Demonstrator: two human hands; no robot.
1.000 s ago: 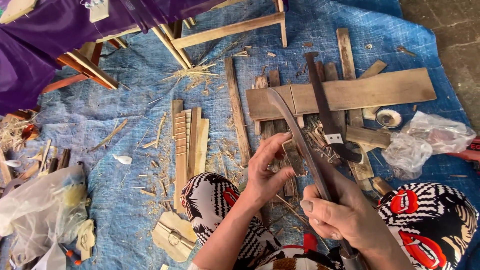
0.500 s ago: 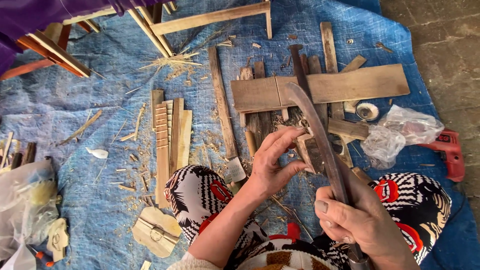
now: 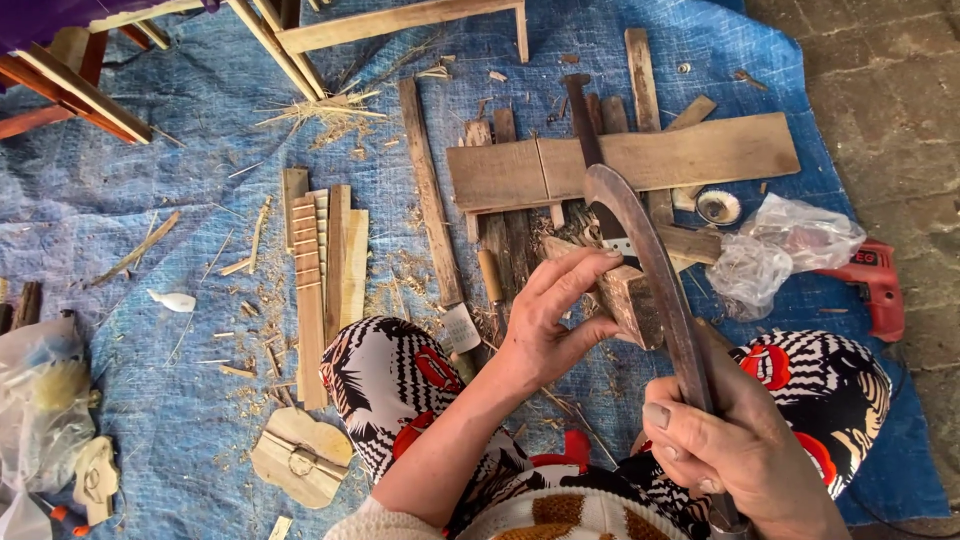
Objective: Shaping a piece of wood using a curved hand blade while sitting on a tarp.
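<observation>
Left hand [image 3: 545, 325] is curled round a small wooden block [image 3: 628, 300], fingers pinching it steady just above the patterned knee. Right hand [image 3: 735, 445] is wrapped tight on the handle of a long curved knife [image 3: 650, 250], the blade running up toward twelve o'clock alongside the block. At eleven o'clock lies a wide plank [image 3: 700, 155] on the blue tarp [image 3: 150, 200]; a red drill [image 3: 875, 280] sits at three o'clock.

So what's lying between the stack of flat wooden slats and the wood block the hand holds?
In the head view, a long plank lies on the tarp between the slats and the block, with shavings around it.
</observation>
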